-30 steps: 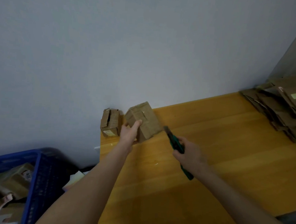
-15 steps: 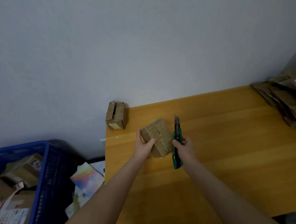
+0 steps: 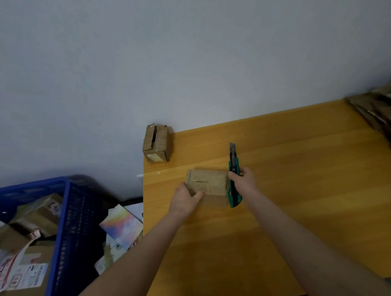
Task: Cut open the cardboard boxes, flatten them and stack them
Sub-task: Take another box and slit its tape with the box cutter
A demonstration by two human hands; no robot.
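Observation:
A small taped cardboard box (image 3: 210, 183) sits on the wooden table (image 3: 289, 199) near its left end. My left hand (image 3: 185, 198) grips the box's near left corner, thumb on top. My right hand (image 3: 243, 179) holds a green utility knife (image 3: 234, 173) against the box's right side, with the blade extended and pointing away from me. A second small box (image 3: 157, 143) with a slit top stands at the table's far left corner by the wall. A stack of flattened cardboard (image 3: 384, 118) lies at the far right.
A blue plastic crate (image 3: 65, 208) full of parcels and boxes stands on the floor at the left. Colourful printed sheets (image 3: 123, 225) lie between the crate and the table. A pale wall runs along the back of the table.
Both hands have drawn the box from the far corner towards me and squared it on the table. The knife has swung upright beside the box's right side.

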